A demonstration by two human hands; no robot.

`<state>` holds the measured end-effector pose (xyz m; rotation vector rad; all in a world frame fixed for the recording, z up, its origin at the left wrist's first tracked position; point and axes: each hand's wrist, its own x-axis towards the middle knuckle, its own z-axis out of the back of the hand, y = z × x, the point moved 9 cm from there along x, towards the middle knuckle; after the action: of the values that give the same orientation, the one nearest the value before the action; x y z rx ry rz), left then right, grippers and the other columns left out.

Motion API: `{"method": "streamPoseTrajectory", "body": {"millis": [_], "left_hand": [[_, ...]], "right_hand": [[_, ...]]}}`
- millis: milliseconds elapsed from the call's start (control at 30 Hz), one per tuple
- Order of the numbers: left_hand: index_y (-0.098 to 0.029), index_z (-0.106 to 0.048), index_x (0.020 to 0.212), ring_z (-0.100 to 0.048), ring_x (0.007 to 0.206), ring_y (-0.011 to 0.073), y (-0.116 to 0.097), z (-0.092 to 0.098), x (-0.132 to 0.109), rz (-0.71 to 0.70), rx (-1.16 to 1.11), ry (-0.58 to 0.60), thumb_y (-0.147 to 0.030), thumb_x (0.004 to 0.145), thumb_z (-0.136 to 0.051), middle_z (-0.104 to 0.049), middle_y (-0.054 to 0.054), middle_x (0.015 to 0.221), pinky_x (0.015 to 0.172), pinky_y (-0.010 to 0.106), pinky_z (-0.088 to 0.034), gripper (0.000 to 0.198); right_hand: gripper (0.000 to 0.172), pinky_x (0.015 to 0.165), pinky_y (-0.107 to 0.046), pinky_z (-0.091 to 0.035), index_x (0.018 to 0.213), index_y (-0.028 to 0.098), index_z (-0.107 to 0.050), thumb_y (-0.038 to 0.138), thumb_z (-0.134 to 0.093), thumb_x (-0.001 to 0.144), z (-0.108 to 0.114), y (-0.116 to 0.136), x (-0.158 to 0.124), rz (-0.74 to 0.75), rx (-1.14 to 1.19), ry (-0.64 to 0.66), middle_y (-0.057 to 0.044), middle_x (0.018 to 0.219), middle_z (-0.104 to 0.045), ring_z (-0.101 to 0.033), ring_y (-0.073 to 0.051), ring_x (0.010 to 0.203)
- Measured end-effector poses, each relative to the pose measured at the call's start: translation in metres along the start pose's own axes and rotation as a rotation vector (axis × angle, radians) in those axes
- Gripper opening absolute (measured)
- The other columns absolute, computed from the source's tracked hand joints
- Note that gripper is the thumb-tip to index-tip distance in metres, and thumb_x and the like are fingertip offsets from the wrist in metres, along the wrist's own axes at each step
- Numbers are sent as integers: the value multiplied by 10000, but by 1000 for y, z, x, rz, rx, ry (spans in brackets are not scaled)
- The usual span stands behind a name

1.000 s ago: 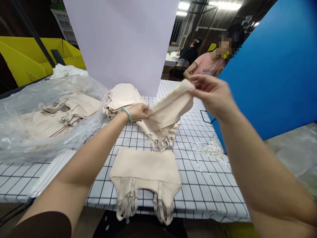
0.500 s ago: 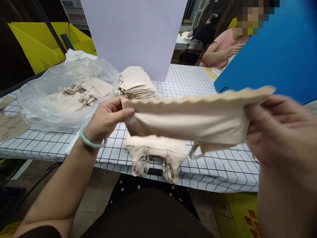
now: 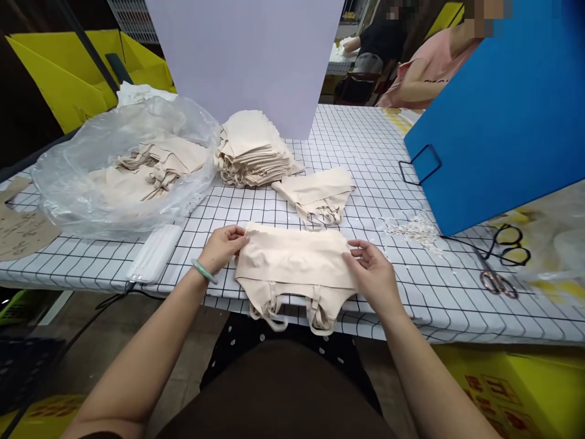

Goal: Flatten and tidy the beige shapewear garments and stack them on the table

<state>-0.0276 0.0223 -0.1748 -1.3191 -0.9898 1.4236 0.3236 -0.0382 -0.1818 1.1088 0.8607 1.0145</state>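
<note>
A beige garment [image 3: 292,262] lies flat at the near edge of the checked table [image 3: 365,152], its straps hanging over the edge. My left hand [image 3: 223,247] pinches the garment's left edge; a green bangle is on that wrist. My right hand [image 3: 372,274] rests its curled fingers on the garment's right edge. Beyond it lies another beige garment [image 3: 317,194], loosely folded. A neat stack of the same garments [image 3: 251,155] stands further back.
A clear plastic bag [image 3: 123,164] with more beige garments sits at the left. A blue board [image 3: 503,110] leans at the right, with scissors [image 3: 500,259] and thread scraps [image 3: 414,228] near it. A white panel [image 3: 247,55] stands behind. Other people sit beyond.
The garment that both hands held stretched in the air now lies on the table's near edge on top of the earlier one. Both hands came down with it.
</note>
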Motion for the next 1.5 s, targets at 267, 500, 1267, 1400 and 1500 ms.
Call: {"method": "streamPoseTrajectory", "body": {"millis": [267, 500, 1267, 1400, 1500], "left_hand": [[-160, -652, 682, -545, 610, 125, -2, 4, 31, -48, 159, -90, -351, 587, -796, -627, -4, 652, 553, 242, -430, 257], [-162, -687, 771, -628, 721, 175, -8, 4, 38, -186, 326, -133, -351, 724, -701, -699, 33, 767, 674, 291, -502, 195], [-152, -582, 1016, -594, 1013, 253, -34, -69, -100, -889, 921, -87, -35, 848, -507, -643, 119, 1039, 885, 427, -523, 218], [-156, -587, 1107, -616, 1058, 229, -29, -68, -86, -942, 796, 106, -2, 860, -484, -665, 117, 1086, 912, 408, -563, 309], [-171, -611, 1043, -650, 957, 207, -31, -65, -80, -942, 725, 115, -57, 905, -518, -694, 87, 979, 831, 382, -588, 202]], "right_hand": [[288, 602, -305, -445, 1056, 240, -624, 366, -626, 797, -5, 12, 17, 99, -370, -83, -7, 810, -646, -494, -127, 534], [285, 683, -357, -503, 1107, 215, -622, 352, -522, 878, -8, 18, 17, 235, -545, -130, -53, 900, -655, -561, -174, 625], [180, 867, -418, -522, 1077, 168, -629, 158, -545, 918, -143, 85, -61, 998, -631, 587, -106, 1038, -689, -612, -251, 970], [144, 742, -364, -510, 933, 182, -614, 103, -494, 924, -147, 80, -61, 948, -591, 458, -84, 885, -669, -593, -221, 840], [118, 737, -359, -498, 893, 191, -598, 138, -503, 939, -132, 83, -66, 850, -515, 314, -91, 876, -655, -586, -218, 834]]}}
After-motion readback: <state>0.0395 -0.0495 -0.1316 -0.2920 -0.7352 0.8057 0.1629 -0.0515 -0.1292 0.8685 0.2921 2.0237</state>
